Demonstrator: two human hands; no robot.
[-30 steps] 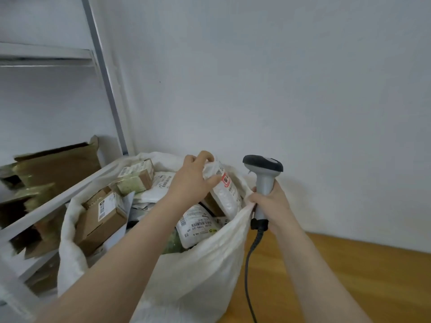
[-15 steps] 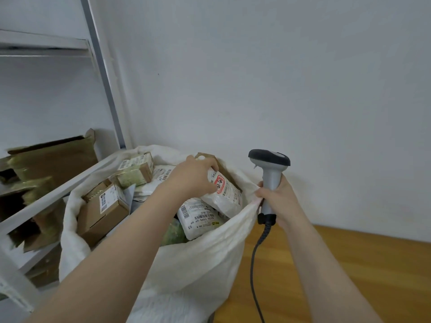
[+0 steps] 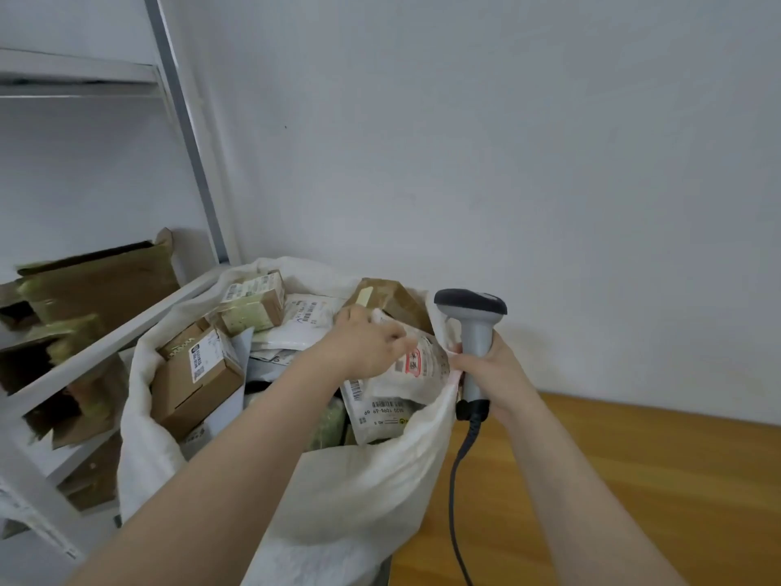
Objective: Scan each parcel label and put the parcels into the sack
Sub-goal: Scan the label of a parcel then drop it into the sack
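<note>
Left hand [image 3: 367, 348]: fingers curled on a white poly mailer [image 3: 424, 367], held in the sack's mouth. Right hand [image 3: 495, 373]: closed round the barcode scanner [image 3: 474, 327], beside the rim. White sack [image 3: 359, 480]: filled with a second labelled mailer [image 3: 380, 416], a labelled cardboard box [image 3: 196, 380], a smaller box [image 3: 253, 304], and farthest a brown carton [image 3: 391, 298].
</note>
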